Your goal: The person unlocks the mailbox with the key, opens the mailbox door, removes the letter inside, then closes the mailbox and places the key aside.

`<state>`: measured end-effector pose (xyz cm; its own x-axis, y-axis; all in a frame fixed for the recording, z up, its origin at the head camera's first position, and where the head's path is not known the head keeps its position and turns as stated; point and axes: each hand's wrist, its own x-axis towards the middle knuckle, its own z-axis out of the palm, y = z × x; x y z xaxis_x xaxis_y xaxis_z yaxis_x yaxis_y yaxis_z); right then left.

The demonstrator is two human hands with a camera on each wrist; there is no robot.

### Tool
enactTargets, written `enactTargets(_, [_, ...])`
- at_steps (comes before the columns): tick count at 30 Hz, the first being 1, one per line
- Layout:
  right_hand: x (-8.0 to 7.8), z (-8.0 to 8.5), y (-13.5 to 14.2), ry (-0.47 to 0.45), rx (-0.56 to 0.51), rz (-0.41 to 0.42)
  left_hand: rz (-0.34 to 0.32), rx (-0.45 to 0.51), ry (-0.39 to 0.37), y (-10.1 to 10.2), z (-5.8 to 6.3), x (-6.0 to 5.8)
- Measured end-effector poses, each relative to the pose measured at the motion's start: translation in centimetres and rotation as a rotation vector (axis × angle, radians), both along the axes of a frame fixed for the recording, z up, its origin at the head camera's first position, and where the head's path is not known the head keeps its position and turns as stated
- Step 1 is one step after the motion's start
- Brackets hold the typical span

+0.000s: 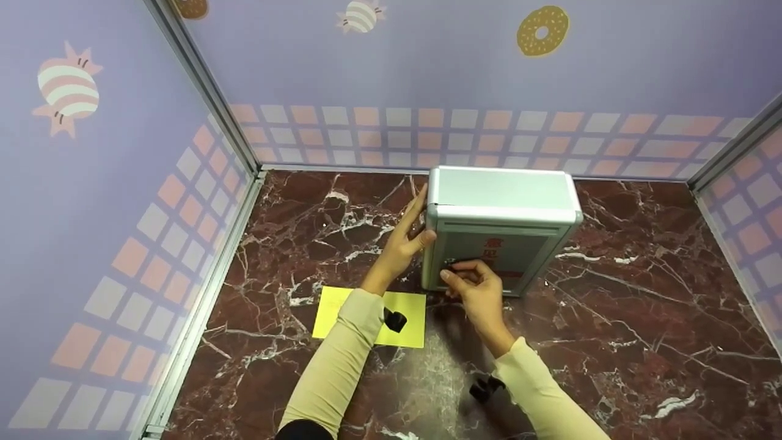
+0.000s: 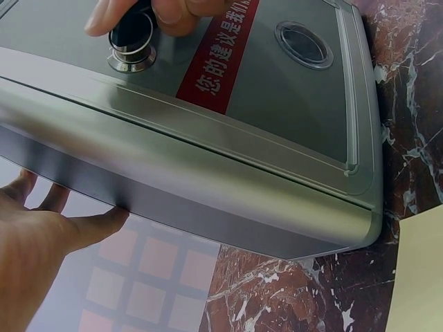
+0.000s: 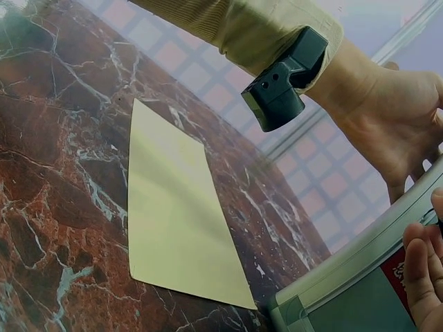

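A silver metal suggestion box stands upright, its grey front bearing red Chinese lettering. In the left wrist view a round metal lock sits near the front's side edge, and a round window lies beyond the red strip. My right hand pinches a small black-headed key at this lock; the fingers hide most of it. My left hand rests against the box's left side with fingers extended, as the left wrist view also shows.
A yellow sheet of paper lies flat left of the box, partly under my left forearm. Purple printed panels wall in the dark red marble surface at the back and both sides. Black camera mounts sit on my wrists.
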<state>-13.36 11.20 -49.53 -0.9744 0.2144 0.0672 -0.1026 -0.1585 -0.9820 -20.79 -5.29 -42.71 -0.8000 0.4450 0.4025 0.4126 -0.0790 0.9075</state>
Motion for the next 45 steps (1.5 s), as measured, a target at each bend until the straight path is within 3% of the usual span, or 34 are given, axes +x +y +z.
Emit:
enactTargets(4, [0.2,0.4,-0.1,-0.010,0.038,-0.006,0.018,-0.022,0.013,0.0,-0.1,0.1])
enactTargets(11, [1.3,2.9,-0.7,0.001,0.074,-0.015,0.005,-0.003,-0.003,0.0,-0.2,0.1])
enactTargets(25, [1.3,3.2,-0.9,0.013,0.104,-0.048,-0.015,0.040,0.014,0.1,-0.5,-0.1])
enactTargets(28, [1.4,3.1,-0.9,0.015,0.088,-0.041,0.001,0.024,0.016,0.1,-0.5,0.0])
enactTargets(35, [0.4,-0.1,-0.4,0.029,0.015,-0.028,0.010,0.017,0.017,0.1,-0.5,0.1])
enactTargets(45, [0.9,-0.3,-0.3,0.135,-0.053,0.028,-0.004,0.032,0.016,0.0,-0.3,-0.1])
